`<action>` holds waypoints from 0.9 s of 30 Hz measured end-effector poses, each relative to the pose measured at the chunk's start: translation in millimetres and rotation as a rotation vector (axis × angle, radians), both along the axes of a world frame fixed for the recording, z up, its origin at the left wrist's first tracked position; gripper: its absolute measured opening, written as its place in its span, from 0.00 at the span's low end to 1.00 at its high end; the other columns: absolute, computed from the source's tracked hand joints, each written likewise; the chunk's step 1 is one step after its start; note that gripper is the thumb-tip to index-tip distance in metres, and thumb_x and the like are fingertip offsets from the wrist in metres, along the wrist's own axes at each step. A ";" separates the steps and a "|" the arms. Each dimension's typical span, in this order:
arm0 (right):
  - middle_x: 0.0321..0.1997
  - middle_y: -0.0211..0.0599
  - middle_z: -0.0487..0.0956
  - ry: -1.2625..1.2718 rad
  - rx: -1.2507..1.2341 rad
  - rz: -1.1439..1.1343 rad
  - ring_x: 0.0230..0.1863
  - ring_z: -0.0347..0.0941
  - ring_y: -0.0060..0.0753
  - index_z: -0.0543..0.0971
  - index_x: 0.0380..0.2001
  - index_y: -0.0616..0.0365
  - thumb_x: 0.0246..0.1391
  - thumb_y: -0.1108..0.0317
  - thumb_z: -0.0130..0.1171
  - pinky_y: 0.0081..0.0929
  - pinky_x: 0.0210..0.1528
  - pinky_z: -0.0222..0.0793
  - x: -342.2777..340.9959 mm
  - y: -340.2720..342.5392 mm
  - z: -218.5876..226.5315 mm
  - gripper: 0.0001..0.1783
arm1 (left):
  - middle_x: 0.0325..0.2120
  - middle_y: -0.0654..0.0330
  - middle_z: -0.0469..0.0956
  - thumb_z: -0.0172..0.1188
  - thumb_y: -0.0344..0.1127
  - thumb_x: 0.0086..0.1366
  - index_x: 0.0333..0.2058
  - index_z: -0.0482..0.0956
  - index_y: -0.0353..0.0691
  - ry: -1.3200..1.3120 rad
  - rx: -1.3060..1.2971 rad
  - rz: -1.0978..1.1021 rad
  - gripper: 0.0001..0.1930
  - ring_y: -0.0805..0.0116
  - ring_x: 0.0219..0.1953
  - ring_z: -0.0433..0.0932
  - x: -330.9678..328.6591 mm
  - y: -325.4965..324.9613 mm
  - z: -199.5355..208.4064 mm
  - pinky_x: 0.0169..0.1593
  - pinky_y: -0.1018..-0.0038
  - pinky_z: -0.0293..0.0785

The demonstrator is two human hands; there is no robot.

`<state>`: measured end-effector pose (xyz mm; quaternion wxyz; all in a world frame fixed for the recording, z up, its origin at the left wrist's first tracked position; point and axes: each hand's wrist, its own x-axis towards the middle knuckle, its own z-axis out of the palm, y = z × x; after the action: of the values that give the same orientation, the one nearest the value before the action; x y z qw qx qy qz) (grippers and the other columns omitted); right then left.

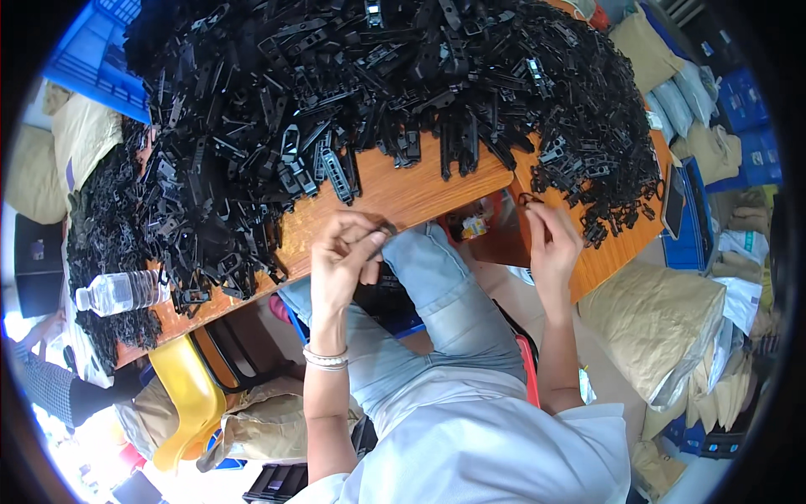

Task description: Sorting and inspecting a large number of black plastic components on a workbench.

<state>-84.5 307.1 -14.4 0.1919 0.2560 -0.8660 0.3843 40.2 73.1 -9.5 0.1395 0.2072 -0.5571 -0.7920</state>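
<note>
My left hand (344, 250) is closed just off the table's near edge, above my lap. A small dark plastic part (387, 228) sticks out between its thumb and forefinger. Over the right part of the table, my right hand (552, 241) pinches a small black ring-like piece (527, 200) at its fingertips. Beyond both hands, a large heap of black plastic parts (336, 76), mostly long and narrow, covers much of the wooden table (403, 189). Smaller black pieces (596, 168) are piled at the right, closest to my right hand.
A clear plastic bottle (126, 292) lies at the left table edge. Blue crates (96, 59) stand far left. A yellow chair (180, 391) is below the table at left. Large sacks (659, 323) crowd the right side. Another person's sleeve (46, 382) shows at far left.
</note>
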 end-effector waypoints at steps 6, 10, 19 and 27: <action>0.26 0.40 0.77 -0.232 -0.266 0.590 0.23 0.73 0.28 0.76 0.32 0.67 0.47 0.81 0.55 0.20 0.24 0.67 40.5 -51.8 24.4 0.06 | 0.23 0.52 0.78 0.57 0.25 0.58 0.35 0.77 0.27 -0.031 0.099 -0.188 0.08 0.68 0.17 0.77 -0.9 20.1 6.3 0.19 0.80 0.72; 0.28 0.38 0.76 -0.187 -0.148 0.609 0.26 0.72 0.38 0.74 0.31 0.62 0.40 0.75 0.63 0.30 0.30 0.68 42.3 -66.2 29.7 0.12 | 0.28 0.51 0.78 0.58 0.26 0.58 0.41 0.74 0.26 -0.026 0.266 -0.132 0.13 0.67 0.25 0.79 3.3 20.3 4.6 0.32 0.79 0.76; 0.37 0.38 0.75 -0.208 -0.108 0.641 0.38 0.69 0.34 0.80 0.29 0.60 0.39 0.77 0.62 0.24 0.33 0.65 39.9 -68.5 30.2 0.09 | 0.39 0.51 0.76 0.62 0.20 0.51 0.46 0.71 0.27 0.048 0.030 -0.214 0.21 0.69 0.37 0.77 11.9 17.3 5.7 0.41 0.79 0.75; 0.40 0.37 0.74 -0.064 -0.042 0.660 0.42 0.67 0.38 0.81 0.30 0.58 0.37 0.76 0.62 0.29 0.40 0.65 36.9 -68.2 27.6 0.11 | 0.37 0.53 0.77 0.61 0.18 0.50 0.44 0.73 0.26 0.064 -0.202 -0.259 0.20 0.71 0.36 0.76 11.2 10.5 9.7 0.43 0.78 0.74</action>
<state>-47.6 238.9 13.2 0.0352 0.5066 -0.7336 0.4515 51.4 83.6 0.3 0.0740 0.0932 -0.6512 -0.7495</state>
